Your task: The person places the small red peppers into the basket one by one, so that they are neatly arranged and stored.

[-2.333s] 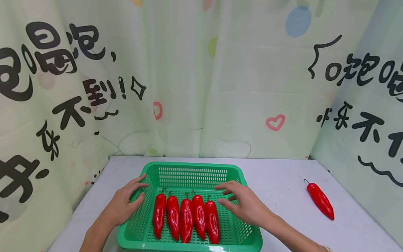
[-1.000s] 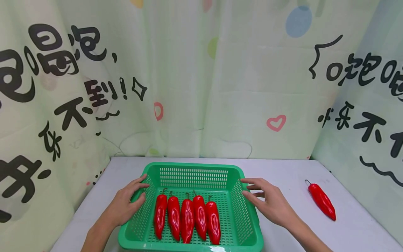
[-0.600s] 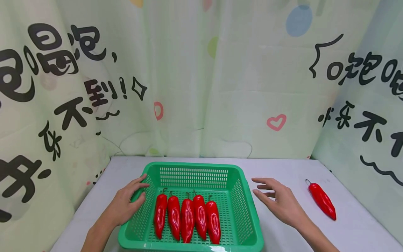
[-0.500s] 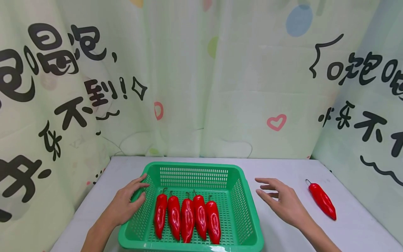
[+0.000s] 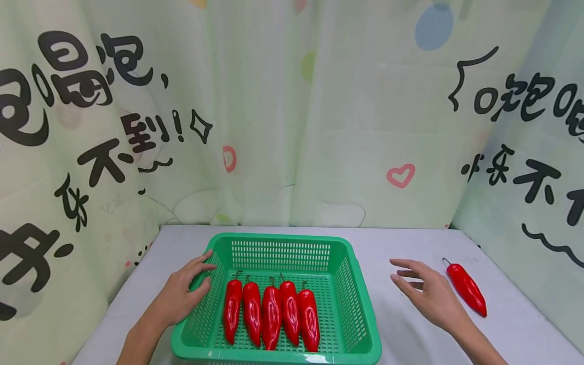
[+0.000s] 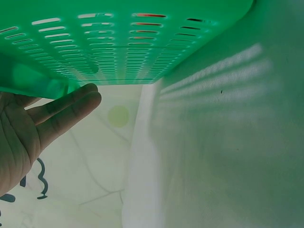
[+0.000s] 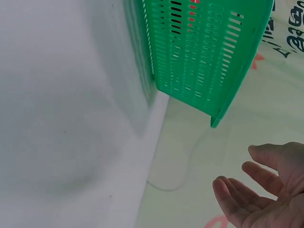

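A green plastic basket with slotted walls holds several glossy red chili peppers, laid side by side with their stems toward the back. My left hand rests at the basket's left rim with relaxed fingers; in the left wrist view, two nearly straight fingers lie outside the wall. One more red chili pepper lies on the table at the right. Between it and the basket hovers my right hand, its fingers loosely bent and nothing held. In the right wrist view, this hand is apart from the basket.
The white table runs back to a light green curtain printed with dark characters and colored shapes. The curtain also stands along both sides.
My right hand has moved rightward from above the basket, past its right rim, and toward the lone chili pepper. My left hand stays at the left rim; the chili peppers lie as before.
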`<move>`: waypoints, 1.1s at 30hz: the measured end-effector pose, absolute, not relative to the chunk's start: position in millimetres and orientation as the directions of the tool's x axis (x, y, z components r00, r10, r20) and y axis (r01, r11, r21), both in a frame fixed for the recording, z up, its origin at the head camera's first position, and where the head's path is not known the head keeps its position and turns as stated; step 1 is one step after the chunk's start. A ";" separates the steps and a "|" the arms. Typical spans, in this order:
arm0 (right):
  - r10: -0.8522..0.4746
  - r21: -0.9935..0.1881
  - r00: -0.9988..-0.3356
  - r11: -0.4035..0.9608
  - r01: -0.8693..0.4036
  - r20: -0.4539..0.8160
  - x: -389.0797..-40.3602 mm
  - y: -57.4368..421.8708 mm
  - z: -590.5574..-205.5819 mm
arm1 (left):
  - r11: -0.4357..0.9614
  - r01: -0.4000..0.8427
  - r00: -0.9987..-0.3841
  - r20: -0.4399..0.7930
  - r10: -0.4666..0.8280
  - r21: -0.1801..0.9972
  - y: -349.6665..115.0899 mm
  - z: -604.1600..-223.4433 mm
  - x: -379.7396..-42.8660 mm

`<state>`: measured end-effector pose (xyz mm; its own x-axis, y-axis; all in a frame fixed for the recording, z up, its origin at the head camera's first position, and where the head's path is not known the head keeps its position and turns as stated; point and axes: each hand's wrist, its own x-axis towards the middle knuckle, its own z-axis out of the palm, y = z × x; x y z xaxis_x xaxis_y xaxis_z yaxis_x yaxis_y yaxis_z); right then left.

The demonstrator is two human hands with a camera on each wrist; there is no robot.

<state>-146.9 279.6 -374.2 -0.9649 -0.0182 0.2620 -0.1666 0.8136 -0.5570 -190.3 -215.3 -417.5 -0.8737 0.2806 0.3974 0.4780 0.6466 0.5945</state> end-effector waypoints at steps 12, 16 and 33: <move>0.005 -0.530 -0.961 0.835 -0.148 0.277 -147.6 304.6 -382.0 | 0.648 0.476 -0.875 0.393 0.283 0.594 -215.2 -417.2 -191.1; 0.022 -0.528 -0.963 0.839 -0.128 0.268 -148.0 312.2 -384.6 | 0.646 0.476 -0.875 0.392 0.283 0.596 -215.1 -416.8 -190.3; 0.055 -0.492 -0.951 0.864 -0.108 0.304 -151.2 346.7 -393.5 | 0.640 0.481 -0.873 0.393 0.288 0.599 -215.6 -417.7 -190.0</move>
